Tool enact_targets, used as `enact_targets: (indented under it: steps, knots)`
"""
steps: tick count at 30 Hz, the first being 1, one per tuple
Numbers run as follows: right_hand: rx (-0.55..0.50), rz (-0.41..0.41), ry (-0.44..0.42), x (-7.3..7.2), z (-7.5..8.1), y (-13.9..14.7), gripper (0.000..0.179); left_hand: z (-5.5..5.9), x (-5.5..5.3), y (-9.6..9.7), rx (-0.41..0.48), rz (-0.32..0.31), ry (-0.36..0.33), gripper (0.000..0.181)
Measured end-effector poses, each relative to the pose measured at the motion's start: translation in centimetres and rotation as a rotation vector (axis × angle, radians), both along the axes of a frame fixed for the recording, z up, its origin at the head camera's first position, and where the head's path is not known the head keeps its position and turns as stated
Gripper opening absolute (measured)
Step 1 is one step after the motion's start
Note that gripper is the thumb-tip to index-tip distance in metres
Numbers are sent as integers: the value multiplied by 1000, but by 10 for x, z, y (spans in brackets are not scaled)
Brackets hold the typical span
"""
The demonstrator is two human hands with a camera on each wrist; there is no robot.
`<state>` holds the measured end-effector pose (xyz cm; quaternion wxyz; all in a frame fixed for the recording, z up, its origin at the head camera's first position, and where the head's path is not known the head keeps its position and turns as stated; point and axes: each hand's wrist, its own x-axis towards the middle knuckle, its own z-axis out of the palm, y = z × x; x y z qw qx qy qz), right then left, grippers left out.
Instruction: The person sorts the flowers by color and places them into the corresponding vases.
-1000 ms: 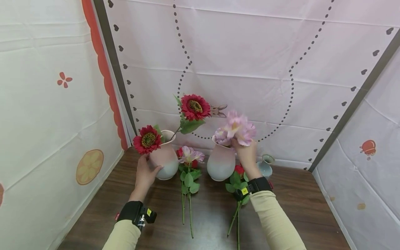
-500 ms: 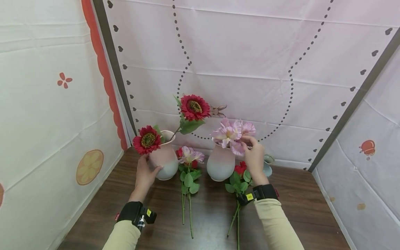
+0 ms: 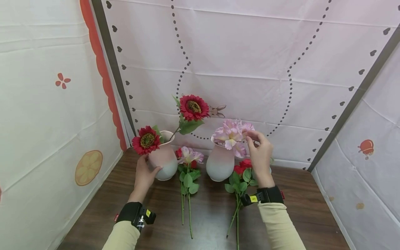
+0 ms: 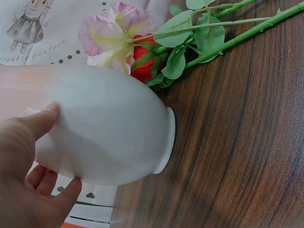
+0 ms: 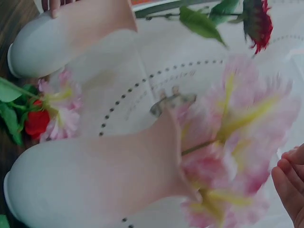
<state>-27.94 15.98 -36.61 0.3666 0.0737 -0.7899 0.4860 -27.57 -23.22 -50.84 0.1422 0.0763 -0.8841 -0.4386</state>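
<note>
My left hand (image 3: 146, 173) holds the left vase (image 3: 165, 163), pink above and pale grey below. In the left wrist view my thumb (image 4: 45, 118) lies on one side of its wall and my fingers on the other. Two red sunflower-like blooms (image 3: 194, 107) rise from this vase. My right hand (image 3: 260, 152) is beside the pink-lilac flowers (image 5: 232, 137) in the matching right vase (image 3: 220, 165). Its thumb and fingertips come near each other at the petals' outer edge, with no stem between them in the right wrist view.
A pink flower (image 3: 190, 156) and red roses with green stems lie between the vases. More red roses (image 3: 242, 168) lie below my right hand. A small pale blue vase stands behind that hand, mostly hidden. Printed cloth (image 3: 243, 52) walls the wooden table (image 3: 168, 215).
My right hand has drawn back to the right from the pink flowers, which have settled lower at the vase mouth. My left hand stays on its vase.
</note>
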Motion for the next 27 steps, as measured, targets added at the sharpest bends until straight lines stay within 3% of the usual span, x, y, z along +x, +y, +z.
enact_targets:
  steps: [4, 10, 18, 27]
  knots:
    - [-14, 39, 76, 9, 12, -8, 17, -1, 0, 0, 1, 5, 6, 79]
    - [-25, 124, 125, 22, 22, -25, 17, -2, 0, 0, -1, 7, 13, 79]
    - [29, 239, 196, 29, 17, -55, 15, -2, 1, -1, -1, -2, 19, 80]
    - [80, 373, 189, 36, 6, -86, 15, -3, -1, -1, 23, 12, 8, 80]
